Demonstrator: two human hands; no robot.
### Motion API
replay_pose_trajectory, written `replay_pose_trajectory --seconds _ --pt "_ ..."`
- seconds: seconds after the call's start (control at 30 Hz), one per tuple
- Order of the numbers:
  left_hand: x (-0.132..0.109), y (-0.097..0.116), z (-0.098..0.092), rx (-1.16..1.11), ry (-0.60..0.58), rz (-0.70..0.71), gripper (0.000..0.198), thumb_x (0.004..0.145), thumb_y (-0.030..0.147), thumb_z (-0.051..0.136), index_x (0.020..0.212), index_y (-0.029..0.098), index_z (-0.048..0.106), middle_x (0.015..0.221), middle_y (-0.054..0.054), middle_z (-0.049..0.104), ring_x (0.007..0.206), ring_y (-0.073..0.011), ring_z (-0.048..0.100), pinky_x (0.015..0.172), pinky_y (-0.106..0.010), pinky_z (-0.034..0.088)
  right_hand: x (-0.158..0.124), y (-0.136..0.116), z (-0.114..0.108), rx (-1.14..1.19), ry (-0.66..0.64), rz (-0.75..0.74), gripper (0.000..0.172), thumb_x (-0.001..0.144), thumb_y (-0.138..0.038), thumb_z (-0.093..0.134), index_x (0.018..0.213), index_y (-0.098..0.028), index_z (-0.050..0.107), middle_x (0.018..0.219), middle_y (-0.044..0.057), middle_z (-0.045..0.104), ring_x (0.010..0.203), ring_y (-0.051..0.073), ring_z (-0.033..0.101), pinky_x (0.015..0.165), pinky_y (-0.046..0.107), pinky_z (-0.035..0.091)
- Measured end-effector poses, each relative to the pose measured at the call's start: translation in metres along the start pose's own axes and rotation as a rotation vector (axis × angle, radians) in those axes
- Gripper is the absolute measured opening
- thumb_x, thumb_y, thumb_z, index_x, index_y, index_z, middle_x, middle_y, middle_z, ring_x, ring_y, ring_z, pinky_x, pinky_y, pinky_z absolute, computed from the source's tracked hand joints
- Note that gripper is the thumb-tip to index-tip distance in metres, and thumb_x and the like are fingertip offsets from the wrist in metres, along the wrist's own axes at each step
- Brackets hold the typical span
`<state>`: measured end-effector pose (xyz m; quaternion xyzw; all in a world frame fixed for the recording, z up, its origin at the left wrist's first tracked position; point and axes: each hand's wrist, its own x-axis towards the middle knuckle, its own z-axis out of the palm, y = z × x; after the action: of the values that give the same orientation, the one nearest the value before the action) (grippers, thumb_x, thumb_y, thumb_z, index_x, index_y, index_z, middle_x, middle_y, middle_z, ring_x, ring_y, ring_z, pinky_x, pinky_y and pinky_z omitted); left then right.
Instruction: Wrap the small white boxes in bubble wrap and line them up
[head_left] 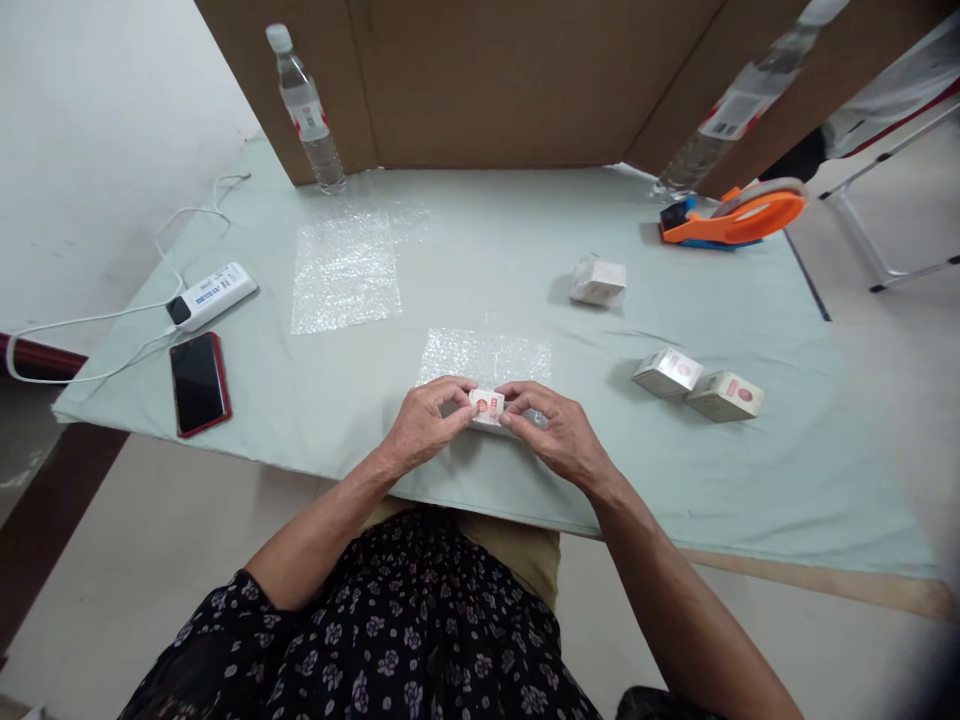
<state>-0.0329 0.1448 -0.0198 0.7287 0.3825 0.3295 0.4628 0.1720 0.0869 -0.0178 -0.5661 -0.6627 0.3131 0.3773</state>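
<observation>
The small box (487, 406) lay lengthwise left to right on the near bubble wrap sheet (486, 355), the left hand (424, 425) and right hand (561, 437) equally close, their fingertips pinched on its opposite ends.

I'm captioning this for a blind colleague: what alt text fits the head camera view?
The left hand and the right hand pinch a small white box over a bubble wrap sheet at the near edge of a green-clothed table. Two similar boxes lie to the right, a phone and a power bank to the left.
</observation>
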Motion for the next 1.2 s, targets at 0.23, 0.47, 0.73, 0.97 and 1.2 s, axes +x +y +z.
replay_pose_trajectory --seconds 0.23,0.47,0.73,0.97,1.2 --pt "-0.001 0.0 0.002 -0.023 0.055 -0.017 0.016 0.085 0.026 0.068 0.071 0.018 0.065 0.105 -0.01 0.074 0.102 -0.0221 0.068 0.097 -0.039 0.049 0.004 -0.002 0.0 -0.008 0.001 -0.015 0.015 0.09 -0.033 0.059 0.078 -0.024 0.062 0.108 0.005 0.073 0.099 0.022 0.068 0.092 0.041 0.052" --pt "-0.001 -0.002 0.004 0.001 0.074 0.03 0.016 0.085 0.024 0.068 0.07 0.018 0.065 0.101 -0.007 0.074 0.097 -0.019 0.069 0.091 -0.035 0.051 0.003 0.003 0.003 -0.031 0.03 -0.048 0.015 0.09 -0.031 0.06 0.078 -0.023 0.063 0.106 0.006 0.073 0.097 0.021 0.068 0.09 0.038 0.052" --pt "0.001 -0.001 0.005 0.026 0.063 0.026 0.013 0.084 0.017 0.067 0.071 0.018 0.065 0.097 -0.005 0.074 0.092 -0.0164 0.068 0.088 -0.032 0.051 0.002 0.003 0.002 0.017 0.034 -0.046 0.014 0.09 -0.03 0.062 0.078 -0.023 0.064 0.104 0.004 0.074 0.095 0.02 0.069 0.09 0.038 0.052" --pt "0.007 0.004 0.004 0.065 0.038 -0.053 0.015 0.081 0.017 0.069 0.068 0.018 0.063 0.093 -0.003 0.073 0.087 -0.015 0.067 0.083 -0.029 0.049 0.005 0.012 0.003 -0.018 0.058 -0.039 0.013 0.089 -0.03 0.064 0.078 -0.022 0.063 0.101 0.004 0.075 0.093 0.021 0.07 0.086 0.037 0.052" --pt "0.01 0.005 0.003 0.086 0.011 -0.106 0.016 0.078 0.015 0.069 0.066 0.018 0.059 0.088 -0.002 0.071 0.085 -0.015 0.065 0.081 -0.029 0.047 -0.025 -0.03 -0.005 -0.728 0.439 -0.34 0.009 0.089 -0.015 0.065 0.095 -0.022 0.067 0.096 0.006 0.073 0.086 0.022 0.064 0.08 0.039 0.045"
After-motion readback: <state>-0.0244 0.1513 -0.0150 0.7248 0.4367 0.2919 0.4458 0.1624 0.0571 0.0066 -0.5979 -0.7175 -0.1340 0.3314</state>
